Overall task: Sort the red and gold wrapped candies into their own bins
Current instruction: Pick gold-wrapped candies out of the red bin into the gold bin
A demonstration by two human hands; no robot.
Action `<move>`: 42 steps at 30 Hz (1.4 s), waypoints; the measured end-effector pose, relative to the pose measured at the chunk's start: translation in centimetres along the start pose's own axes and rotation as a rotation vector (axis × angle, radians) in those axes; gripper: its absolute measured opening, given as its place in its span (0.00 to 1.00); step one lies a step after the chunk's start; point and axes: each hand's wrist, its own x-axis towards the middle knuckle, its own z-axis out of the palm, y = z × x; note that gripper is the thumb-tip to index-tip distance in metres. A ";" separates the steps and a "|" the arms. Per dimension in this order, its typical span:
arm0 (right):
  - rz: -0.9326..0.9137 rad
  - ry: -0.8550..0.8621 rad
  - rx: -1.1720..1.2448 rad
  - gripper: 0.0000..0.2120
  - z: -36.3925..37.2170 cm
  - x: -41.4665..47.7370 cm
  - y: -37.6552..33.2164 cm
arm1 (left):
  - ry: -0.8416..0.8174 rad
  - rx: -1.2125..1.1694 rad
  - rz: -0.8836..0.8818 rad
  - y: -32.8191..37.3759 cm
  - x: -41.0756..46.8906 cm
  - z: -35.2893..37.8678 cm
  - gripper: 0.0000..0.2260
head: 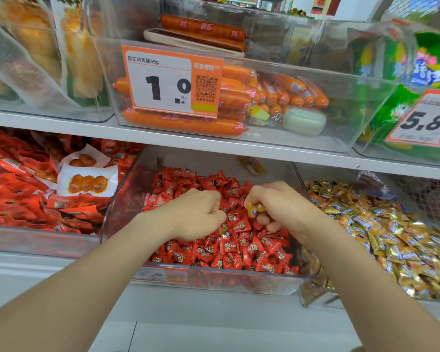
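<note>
- Gold-wrapped candy (pixel 255 209) is pinched in the curled fingers of the right hand (pixel 283 205), just above the heap of red candies (pixel 241 250); it is judged to be a stray, held clear so that it can be carried to its own bin.
- Knuckles up, the left hand (pixel 196 214) is pressed into the same heap with its fingers curled under; whether anything is gripped cannot be told, since the fingertips are hidden.
- What appears to be a second gold wrapper (pixel 225 233) is seen among the red ones, between the two wrists, so the sorting is judged unfinished.
- The red heap is kept in a clear bin (pixel 214 278) at the middle of the lower shelf; the gold candies (pixel 391 237) are piled in a neighbouring bin (pixel 313 294) just beside it on the right, within short reach.
- To the left, red snack packets (pixel 18 179) are stacked.
- Above, a white shelf board (pixel 214 143) carries a clear box of orange sausages (pixel 239 97) fronted by a price card (pixel 172 81); a shop aisle is suggested.
</note>
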 end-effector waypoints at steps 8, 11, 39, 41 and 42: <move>0.038 -0.038 0.197 0.09 -0.2 -1.1 0.7 | -0.081 0.273 -0.056 -0.4 2.2 1.4 0.18; 0.015 -0.018 0.109 0.06 -0.2 -0.8 1.3 | -0.019 0.306 -0.054 -1.8 2.9 1.9 0.17; -0.174 0.015 -0.948 0.04 2.5 0.8 0.8 | 0.010 0.241 0.006 -0.4 1.8 1.9 0.12; -0.180 0.039 -0.854 0.07 1.5 1.0 1.3 | -0.004 0.246 -0.030 -0.3 2.1 2.8 0.17; -0.182 0.046 -0.818 0.09 1.0 0.9 1.5 | -0.001 0.225 -0.053 -0.2 2.2 3.0 0.17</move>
